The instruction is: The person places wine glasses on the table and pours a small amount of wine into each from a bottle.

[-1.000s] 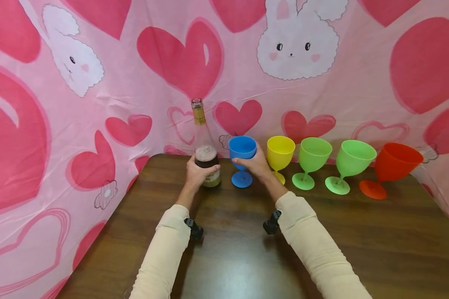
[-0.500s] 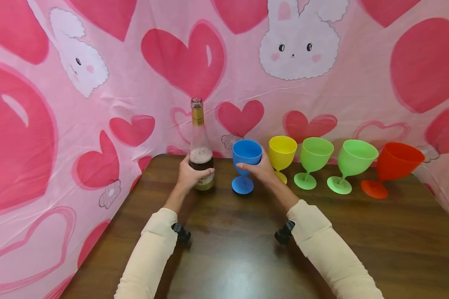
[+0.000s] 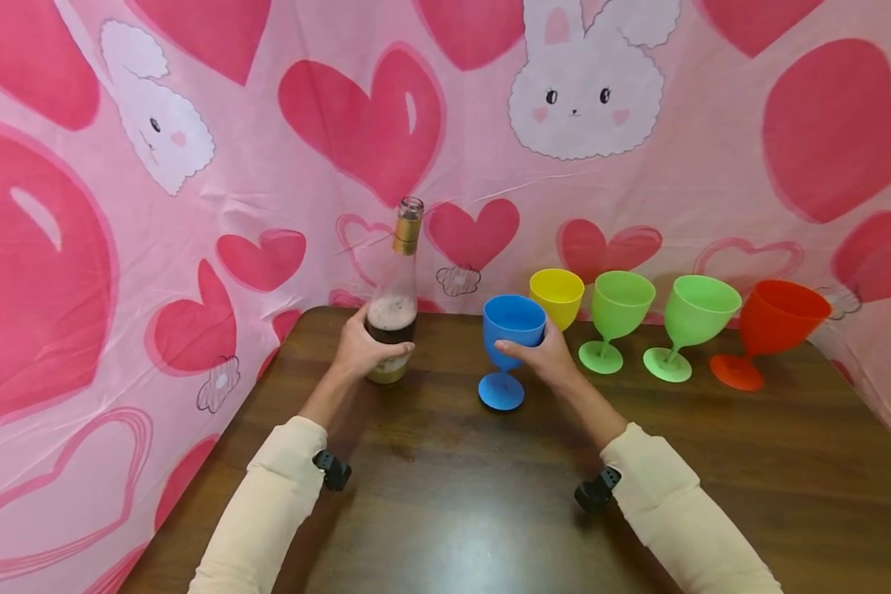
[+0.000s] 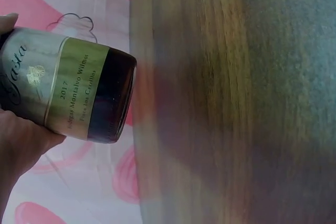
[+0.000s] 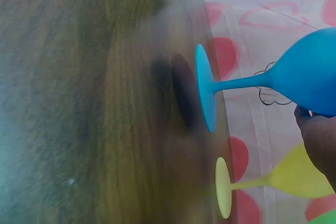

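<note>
My left hand (image 3: 360, 345) grips a clear wine bottle (image 3: 392, 312) around its lower body, thumb across the front. Dark liquid topped with foam shows inside, and the neck leans slightly right. A pale label with a green-gold band (image 4: 79, 87) faces the left wrist camera. To the right, my right hand (image 3: 548, 356) holds a blue plastic goblet (image 3: 512, 323) by its bowl, thumb in front. In the right wrist view, the goblet's foot (image 5: 206, 88) hangs a little off the table, its shadow apart from it. Goblet and bottle stand apart, the bottle's mouth uncorked.
Behind the blue goblet is a yellow goblet (image 3: 557, 289), partly hidden. Two light green goblets (image 3: 624, 304) and a red goblet (image 3: 783, 318) continue the row rightward on the dark wooden table (image 3: 445, 487). A pink cloth (image 3: 483, 165) with hearts and rabbits hangs behind.
Both hands have drawn apart. The blue goblet has come right and nearer, now overlapping the yellow one. The bottle has shifted slightly left, its neck now leaning right.
</note>
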Motion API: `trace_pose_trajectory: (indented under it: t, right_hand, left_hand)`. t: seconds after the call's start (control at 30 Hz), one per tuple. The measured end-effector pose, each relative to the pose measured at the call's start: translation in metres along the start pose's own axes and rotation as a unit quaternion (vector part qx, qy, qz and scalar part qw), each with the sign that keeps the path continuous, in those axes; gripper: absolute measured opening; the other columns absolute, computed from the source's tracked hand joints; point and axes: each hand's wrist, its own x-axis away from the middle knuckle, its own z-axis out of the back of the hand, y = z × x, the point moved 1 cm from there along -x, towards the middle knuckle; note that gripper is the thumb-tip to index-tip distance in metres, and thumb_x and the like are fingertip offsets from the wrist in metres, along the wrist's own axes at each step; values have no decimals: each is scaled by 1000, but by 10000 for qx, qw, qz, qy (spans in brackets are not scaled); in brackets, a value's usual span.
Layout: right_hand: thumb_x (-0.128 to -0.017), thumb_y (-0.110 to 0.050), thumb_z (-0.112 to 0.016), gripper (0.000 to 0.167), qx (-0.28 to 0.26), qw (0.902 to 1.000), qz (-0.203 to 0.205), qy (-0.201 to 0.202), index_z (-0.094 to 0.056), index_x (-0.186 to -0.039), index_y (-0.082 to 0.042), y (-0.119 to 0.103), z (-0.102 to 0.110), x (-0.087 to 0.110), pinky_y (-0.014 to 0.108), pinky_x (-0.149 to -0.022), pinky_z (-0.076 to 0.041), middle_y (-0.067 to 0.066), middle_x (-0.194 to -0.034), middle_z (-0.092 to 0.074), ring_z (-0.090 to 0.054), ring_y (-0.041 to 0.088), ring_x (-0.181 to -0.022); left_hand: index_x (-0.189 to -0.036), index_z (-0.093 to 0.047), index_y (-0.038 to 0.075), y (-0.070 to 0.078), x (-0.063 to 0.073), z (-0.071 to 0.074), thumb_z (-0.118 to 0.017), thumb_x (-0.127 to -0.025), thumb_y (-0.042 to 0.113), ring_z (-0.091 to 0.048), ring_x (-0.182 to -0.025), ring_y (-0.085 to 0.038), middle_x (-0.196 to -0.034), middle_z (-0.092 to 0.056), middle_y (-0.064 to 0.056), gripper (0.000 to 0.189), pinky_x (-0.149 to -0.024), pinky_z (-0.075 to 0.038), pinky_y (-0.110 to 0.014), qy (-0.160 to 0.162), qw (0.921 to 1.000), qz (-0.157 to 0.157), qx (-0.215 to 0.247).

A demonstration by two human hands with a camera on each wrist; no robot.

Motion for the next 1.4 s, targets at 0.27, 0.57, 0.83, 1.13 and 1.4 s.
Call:
trace_pose_trajectory:
  t: [0.27,0.57,0.83,1.13,1.4]
  right_hand:
    - [-87,-14,-75,75,-43,9996,-46,269,-36,-149,-1,9,11,14,42,-103,-49,22,-147,-50,-51,35,-129]
    - [-83,-8,-77,83,42,9986,73,528,-29,-150,0,14,28,23,39,-101,-46,23,-148,-45,-47,37,-132]
    - [-81,-4,-76,82,241,9977,270,569,-32,-150,1,16,36,25,36,-98,-46,24,-146,-48,-50,38,-130]
    - [-81,-5,-76,80,312,9976,369,488,-34,-149,2,19,39,27,42,-100,-49,25,-146,-50,-51,40,-130]
    - [-82,-6,-76,78,304,9981,398,361,-34,-148,1,20,43,28,44,-100,-50,25,-146,-50,-51,41,-130]
  left_hand:
    - [-140,-53,5,3,5,3,-92,-66,18,-61,-123,-37,-130,-65,-22,84,-107,-49,-52,-175,9982,8,-576]
    - [-142,-52,6,14,6,3,-93,-65,19,-61,-125,-37,-131,-65,-22,88,-108,-48,-53,-270,9963,-73,-815]
    - [-139,-55,5,26,7,1,-93,-63,19,-63,-123,-37,-130,-67,-21,87,-108,-48,-52,-344,9924,-294,-1145]
    - [-130,-60,4,36,4,3,-93,-58,19,-67,-111,-35,-119,-72,-19,80,-100,-52,-51,-564,9785,-786,-1820]
    - [-132,-58,5,42,4,2,-92,-58,19,-65,-110,-34,-120,-70,-17,83,-100,-52,-50,-865,9685,-628,-2250]
